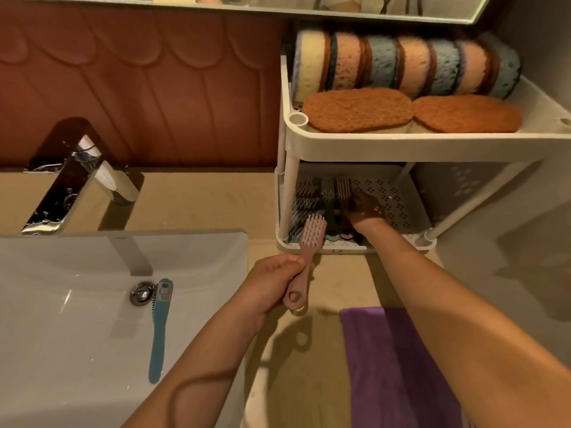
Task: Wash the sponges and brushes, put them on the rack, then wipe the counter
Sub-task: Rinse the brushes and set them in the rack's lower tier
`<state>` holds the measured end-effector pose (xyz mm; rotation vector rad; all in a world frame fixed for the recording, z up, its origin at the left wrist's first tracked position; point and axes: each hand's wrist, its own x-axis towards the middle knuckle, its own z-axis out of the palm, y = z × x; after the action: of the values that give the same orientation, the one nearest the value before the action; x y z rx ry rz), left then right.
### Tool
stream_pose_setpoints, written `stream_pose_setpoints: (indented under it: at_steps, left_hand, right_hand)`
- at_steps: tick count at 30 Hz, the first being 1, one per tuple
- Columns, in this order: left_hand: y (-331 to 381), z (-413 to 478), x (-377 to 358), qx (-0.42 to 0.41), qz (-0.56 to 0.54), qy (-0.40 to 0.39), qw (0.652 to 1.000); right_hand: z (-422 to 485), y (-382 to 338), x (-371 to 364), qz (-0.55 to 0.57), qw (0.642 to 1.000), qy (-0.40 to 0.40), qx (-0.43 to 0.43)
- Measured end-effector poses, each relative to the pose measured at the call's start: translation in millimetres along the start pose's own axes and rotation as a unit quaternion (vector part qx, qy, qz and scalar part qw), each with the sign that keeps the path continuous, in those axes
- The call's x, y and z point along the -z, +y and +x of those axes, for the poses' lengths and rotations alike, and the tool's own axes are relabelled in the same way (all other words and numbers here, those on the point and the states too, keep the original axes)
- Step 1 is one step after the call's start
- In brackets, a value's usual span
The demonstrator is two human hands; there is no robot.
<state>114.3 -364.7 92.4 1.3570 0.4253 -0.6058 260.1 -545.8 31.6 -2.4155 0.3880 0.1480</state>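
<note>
My left hand [275,285] is curled round the handle of a pink plastic scrubbing brush [312,239], bristles facing me, just in front of the rack. Far left, a blue long-handled brush [159,329] lies in the white ceramic basin [61,335] beside the drain. My right hand [363,211] reaches into the lower shelf of the cream plastic two-tier rack [401,143], among stored brushes [309,196]; I cannot tell its grip. Coloured sponges [408,69] fill the top shelf.

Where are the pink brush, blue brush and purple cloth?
pink brush [309,253]: head view, neck just below the bristles.
blue brush [159,332]: head view, middle of the handle.
purple cloth [386,366]: head view, centre of the visible fabric.
</note>
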Motion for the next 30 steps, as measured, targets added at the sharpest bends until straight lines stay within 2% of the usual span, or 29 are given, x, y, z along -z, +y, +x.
stream_pose_setpoints:
  at_steps: [4, 11, 14, 17, 20, 23, 25, 27, 30]
  left_hand:
    - [0, 2, 1, -0.004, 0.000, 0.000, 1.000]
    - [0, 5, 2, -0.016, -0.003, 0.006, 1.000]
    - [-1, 8, 1, -0.018, -0.004, 0.005, 1.000]
    - [-2, 9, -1, -0.016, 0.000, -0.003, 1.000]
    - [-4, 12, -7, -0.029, 0.000, 0.015, 0.999]
    - [-5, 16, -17, -0.068, 0.011, 0.044, 0.997]
    - [-5, 17, -22, -0.112, 0.055, 0.059, 0.990]
    - [-8, 19, -26, -0.151, 0.110, 0.067, 0.980]
    - [-12, 24, -26, -0.166, 0.163, 0.068, 0.970]
  right_hand:
    - [-1, 3, -7, -0.024, 1.000, -0.004, 0.020]
    - [-4, 3, -5, 0.008, 0.999, -0.020, 0.028]
    - [-15, 1, 3, 0.016, 0.999, 0.017, 0.036]
    - [-42, -6, 15, 0.135, 0.990, 0.018, 0.033]
    - [-86, -18, 25, 0.279, 0.957, -0.080, -0.002]
    - [-122, -18, 24, 0.317, 0.939, -0.135, 0.018]
    - [-134, -16, 17, 0.341, 0.931, -0.128, 0.021]
    - [-136, -13, 10, 0.364, 0.927, -0.087, 0.017]
    - [-133, -9, 9, 0.380, 0.923, -0.061, 0.011]
